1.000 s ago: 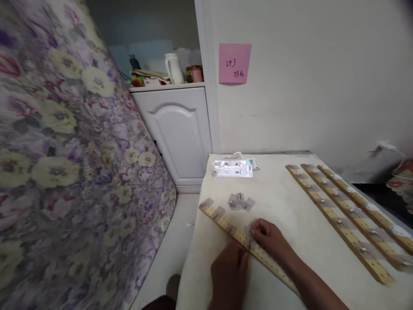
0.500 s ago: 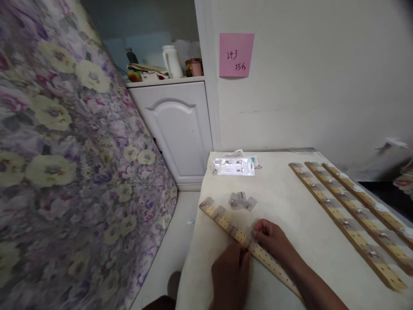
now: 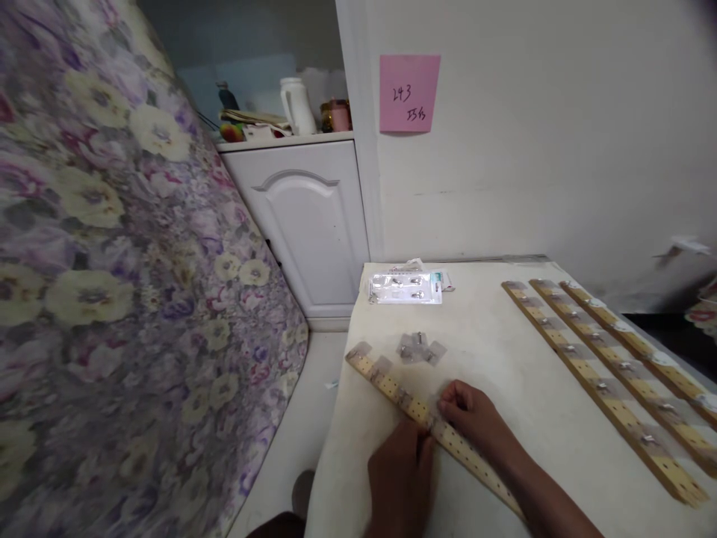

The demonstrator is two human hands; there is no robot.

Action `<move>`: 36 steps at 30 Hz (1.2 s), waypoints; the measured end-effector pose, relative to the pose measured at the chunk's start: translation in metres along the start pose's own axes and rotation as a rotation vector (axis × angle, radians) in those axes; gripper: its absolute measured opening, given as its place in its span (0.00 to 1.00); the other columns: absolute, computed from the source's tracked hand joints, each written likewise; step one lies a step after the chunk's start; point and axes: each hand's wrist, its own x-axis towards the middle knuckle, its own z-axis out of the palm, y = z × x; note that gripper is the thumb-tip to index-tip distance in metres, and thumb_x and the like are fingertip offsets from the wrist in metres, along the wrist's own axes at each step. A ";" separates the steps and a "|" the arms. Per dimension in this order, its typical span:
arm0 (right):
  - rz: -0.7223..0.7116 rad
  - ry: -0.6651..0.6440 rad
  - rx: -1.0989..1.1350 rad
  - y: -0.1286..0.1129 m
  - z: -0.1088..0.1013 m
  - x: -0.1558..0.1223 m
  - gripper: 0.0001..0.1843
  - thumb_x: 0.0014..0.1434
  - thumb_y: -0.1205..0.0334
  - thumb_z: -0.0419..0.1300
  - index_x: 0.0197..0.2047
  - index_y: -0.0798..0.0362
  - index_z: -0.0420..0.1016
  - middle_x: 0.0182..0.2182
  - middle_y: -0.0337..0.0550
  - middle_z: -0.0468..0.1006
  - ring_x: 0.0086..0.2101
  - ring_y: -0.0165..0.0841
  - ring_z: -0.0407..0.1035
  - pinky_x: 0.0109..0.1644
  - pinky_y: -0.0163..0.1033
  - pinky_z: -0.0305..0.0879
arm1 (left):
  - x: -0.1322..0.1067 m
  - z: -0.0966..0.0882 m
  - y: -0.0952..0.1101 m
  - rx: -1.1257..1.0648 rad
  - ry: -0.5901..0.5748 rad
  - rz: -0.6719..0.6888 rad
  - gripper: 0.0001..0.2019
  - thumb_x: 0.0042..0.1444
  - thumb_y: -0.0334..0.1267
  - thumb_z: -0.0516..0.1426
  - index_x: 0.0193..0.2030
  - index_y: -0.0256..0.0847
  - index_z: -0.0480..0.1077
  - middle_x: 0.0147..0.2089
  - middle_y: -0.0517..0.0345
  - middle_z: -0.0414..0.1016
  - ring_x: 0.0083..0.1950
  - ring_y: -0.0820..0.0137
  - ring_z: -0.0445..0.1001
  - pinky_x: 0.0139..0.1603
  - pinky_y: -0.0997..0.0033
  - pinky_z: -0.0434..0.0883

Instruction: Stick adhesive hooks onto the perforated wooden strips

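Strip point(image 3: 417, 409): running ten-to-four between hands.
Left hand point(image 3: 400, 472): touching, nearer; finger closure unclear.
Right hand point(image 3: 473, 418): lying two o'clock of left, fingers together.

Looks like a room in a home, judging by the floral cloth point(image 3: 106, 299) at left, the panelled white cupboard point(image 3: 314, 239) on the far side topped with a white jug point(image 3: 300, 108) (plus a pinkish cup point(image 3: 339, 116)), and the plain far wall point(image 3: 532, 157).

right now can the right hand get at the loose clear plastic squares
Probably yes: nothing visible blocks the way from the right hand to the loose clear plastic squares on the whitish tabletop.
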 end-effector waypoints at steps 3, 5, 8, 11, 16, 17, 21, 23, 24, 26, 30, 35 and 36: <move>0.003 -0.008 0.008 0.000 0.000 0.000 0.07 0.48 0.61 0.58 0.24 0.51 0.63 0.18 0.32 0.64 0.21 0.27 0.59 0.26 0.33 0.54 | 0.000 0.001 -0.001 0.010 0.010 -0.001 0.07 0.56 0.38 0.52 0.33 0.44 0.71 0.34 0.59 0.78 0.35 0.65 0.73 0.35 0.70 0.59; -0.001 -0.010 0.006 0.001 0.000 0.000 0.07 0.48 0.61 0.58 0.24 0.51 0.63 0.18 0.32 0.64 0.21 0.27 0.58 0.26 0.33 0.54 | 0.000 0.001 -0.001 0.023 0.010 -0.004 0.07 0.56 0.38 0.52 0.33 0.44 0.71 0.34 0.58 0.78 0.35 0.65 0.73 0.35 0.70 0.59; -0.010 -0.006 -0.004 0.003 0.000 0.001 0.06 0.48 0.62 0.58 0.24 0.51 0.64 0.19 0.32 0.64 0.22 0.27 0.59 0.26 0.33 0.54 | 0.000 0.001 -0.001 0.031 0.003 0.004 0.08 0.56 0.37 0.51 0.33 0.44 0.71 0.34 0.58 0.77 0.36 0.65 0.73 0.36 0.70 0.59; -0.012 -0.005 -0.006 0.004 0.000 0.001 0.06 0.48 0.63 0.58 0.25 0.51 0.63 0.19 0.32 0.65 0.22 0.27 0.59 0.26 0.33 0.54 | 0.000 0.001 -0.003 0.034 -0.004 0.006 0.08 0.57 0.38 0.51 0.33 0.44 0.71 0.35 0.58 0.77 0.36 0.65 0.73 0.36 0.70 0.59; -0.010 -0.007 0.000 0.005 0.000 0.001 0.05 0.48 0.63 0.58 0.24 0.51 0.64 0.19 0.32 0.65 0.22 0.27 0.59 0.26 0.33 0.54 | -0.001 0.000 -0.005 0.017 -0.015 -0.015 0.08 0.57 0.37 0.50 0.32 0.44 0.70 0.34 0.58 0.76 0.35 0.65 0.72 0.35 0.70 0.59; -0.008 -0.006 -0.003 0.005 0.000 0.001 0.05 0.48 0.63 0.58 0.24 0.51 0.64 0.19 0.32 0.65 0.22 0.27 0.59 0.26 0.33 0.54 | -0.001 0.000 -0.004 0.009 -0.009 -0.022 0.08 0.57 0.37 0.50 0.31 0.44 0.70 0.33 0.58 0.76 0.35 0.65 0.72 0.35 0.70 0.59; -0.008 -0.006 -0.003 0.004 0.000 0.001 0.05 0.48 0.63 0.57 0.24 0.51 0.63 0.18 0.31 0.64 0.21 0.27 0.58 0.25 0.33 0.53 | -0.001 -0.003 0.001 -0.022 0.025 -0.054 0.07 0.56 0.35 0.50 0.30 0.43 0.68 0.32 0.59 0.75 0.34 0.66 0.71 0.35 0.71 0.59; -0.016 -0.004 -0.001 0.003 0.001 0.001 0.05 0.48 0.63 0.57 0.24 0.51 0.63 0.18 0.31 0.63 0.21 0.26 0.58 0.25 0.33 0.53 | -0.001 -0.005 0.003 -0.025 0.030 -0.067 0.07 0.56 0.35 0.51 0.30 0.43 0.69 0.32 0.59 0.75 0.35 0.67 0.71 0.35 0.71 0.59; -0.017 -0.003 0.000 0.003 0.001 0.001 0.05 0.49 0.63 0.57 0.24 0.51 0.64 0.18 0.31 0.63 0.21 0.26 0.58 0.25 0.32 0.53 | -0.001 -0.006 0.005 -0.023 0.025 -0.072 0.07 0.56 0.35 0.51 0.30 0.43 0.69 0.32 0.60 0.75 0.35 0.67 0.71 0.36 0.71 0.59; -0.016 -0.002 -0.002 0.003 0.000 0.000 0.04 0.49 0.63 0.56 0.25 0.51 0.64 0.18 0.31 0.63 0.21 0.26 0.58 0.26 0.32 0.53 | -0.001 -0.008 0.006 -0.015 0.012 -0.083 0.07 0.55 0.34 0.51 0.30 0.43 0.69 0.32 0.61 0.75 0.35 0.68 0.71 0.36 0.72 0.60; -0.016 -0.005 -0.021 0.003 0.000 -0.001 0.05 0.49 0.63 0.56 0.25 0.51 0.63 0.18 0.31 0.63 0.21 0.26 0.58 0.26 0.32 0.53 | -0.001 -0.009 0.007 -0.001 0.008 -0.101 0.06 0.55 0.33 0.51 0.30 0.42 0.69 0.31 0.62 0.75 0.34 0.69 0.71 0.36 0.72 0.60; -0.013 -0.009 -0.006 0.004 0.000 0.000 0.05 0.49 0.62 0.56 0.25 0.51 0.63 0.18 0.32 0.64 0.21 0.26 0.59 0.26 0.32 0.53 | 0.000 -0.008 0.005 -0.014 -0.006 -0.091 0.07 0.55 0.34 0.51 0.33 0.43 0.70 0.33 0.62 0.76 0.35 0.69 0.72 0.37 0.72 0.61; -0.017 -0.006 -0.010 0.004 0.000 0.000 0.05 0.49 0.62 0.56 0.25 0.51 0.63 0.18 0.31 0.64 0.21 0.26 0.59 0.26 0.32 0.53 | -0.001 -0.008 0.005 -0.017 -0.002 -0.090 0.07 0.55 0.34 0.51 0.33 0.43 0.70 0.33 0.62 0.76 0.35 0.69 0.72 0.37 0.72 0.61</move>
